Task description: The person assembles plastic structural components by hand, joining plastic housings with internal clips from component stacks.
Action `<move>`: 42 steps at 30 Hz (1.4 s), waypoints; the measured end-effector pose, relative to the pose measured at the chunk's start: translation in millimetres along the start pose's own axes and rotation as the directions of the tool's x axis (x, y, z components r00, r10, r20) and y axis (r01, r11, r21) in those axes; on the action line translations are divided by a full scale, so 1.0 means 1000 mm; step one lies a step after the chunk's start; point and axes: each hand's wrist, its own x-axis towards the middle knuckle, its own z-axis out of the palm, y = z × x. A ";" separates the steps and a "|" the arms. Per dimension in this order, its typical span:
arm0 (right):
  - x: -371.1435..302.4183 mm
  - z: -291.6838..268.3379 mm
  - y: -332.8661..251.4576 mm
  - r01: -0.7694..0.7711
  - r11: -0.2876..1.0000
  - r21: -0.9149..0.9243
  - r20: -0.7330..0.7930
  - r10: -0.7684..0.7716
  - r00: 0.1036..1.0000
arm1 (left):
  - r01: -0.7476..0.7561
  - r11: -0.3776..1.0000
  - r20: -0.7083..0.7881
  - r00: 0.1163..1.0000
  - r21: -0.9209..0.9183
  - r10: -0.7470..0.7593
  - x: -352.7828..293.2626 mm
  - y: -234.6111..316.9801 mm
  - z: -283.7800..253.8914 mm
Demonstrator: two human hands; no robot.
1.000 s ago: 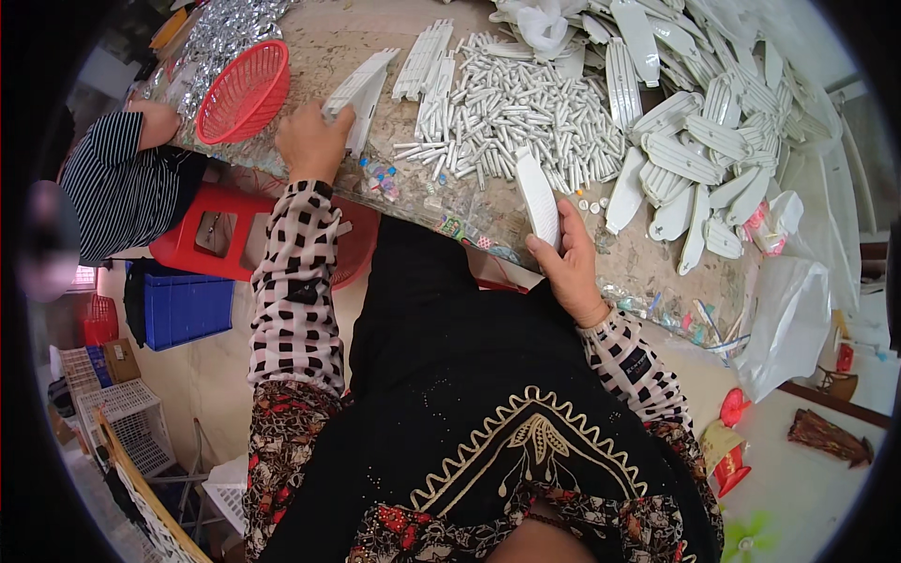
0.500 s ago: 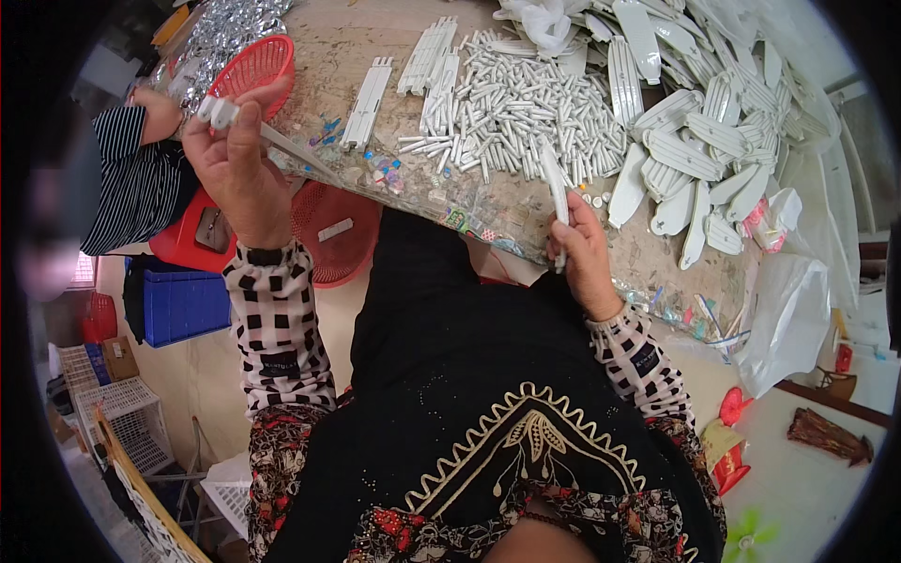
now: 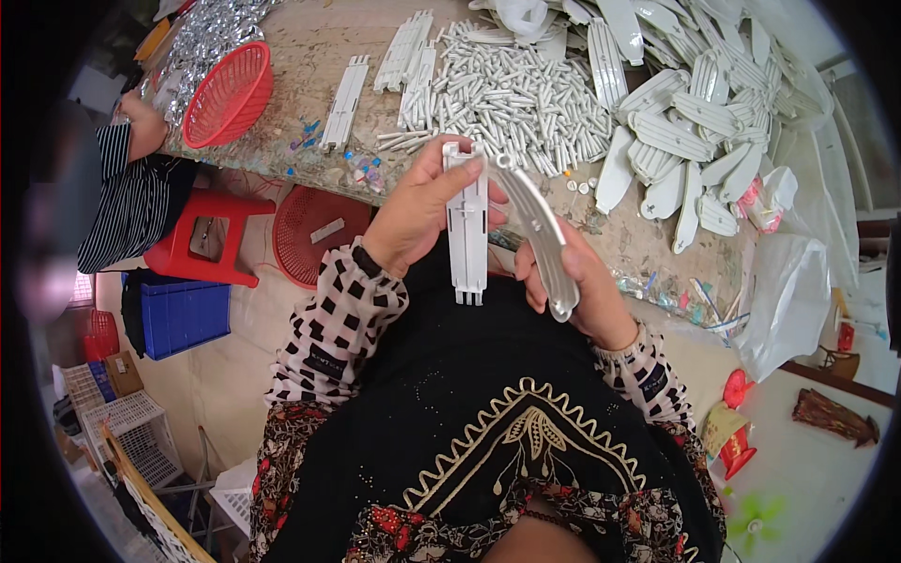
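Observation:
My left hand (image 3: 413,208) grips a long, straight white plastic piece (image 3: 467,239) with slots along it and small prongs at its lower end. It hangs almost upright in front of my black top. In my right hand (image 3: 593,298) is a curved white plastic strip (image 3: 542,230) with ridges along its length. The strip's upper end, which has a small ring, comes close to the top of the straight piece; whether they touch, I cannot tell. Behind my hands lies a heap of short white rods (image 3: 511,94).
White rounded plastic pieces (image 3: 676,136) pile up at the table's right. Several straight white pieces (image 3: 404,52) lie left of the rods. A red basket (image 3: 228,94) stands at far left, near another person's arm (image 3: 145,131). Below are a red stool (image 3: 211,235) and blue crate (image 3: 186,314).
My left hand has come inward from the far left, turning the straight piece upright. My right hand has lowered slightly, and the curved strip now shows its ridged side beside that piece.

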 end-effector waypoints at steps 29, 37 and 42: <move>-0.009 0.015 0.010 0.365 0.509 -0.779 0.143 -0.423 0.895 | -0.348 0.935 0.205 0.922 0.064 0.329 -0.022 -0.004 0.023; -0.020 -0.006 -0.035 0.373 0.489 -0.788 0.247 -0.303 0.920 | -0.348 0.929 0.215 0.924 0.128 0.317 -0.022 -0.007 0.019; -0.015 0.002 -0.030 0.195 0.427 -0.883 0.127 -0.184 0.975 | -0.314 0.949 0.170 0.937 0.037 0.304 -0.016 -0.018 0.026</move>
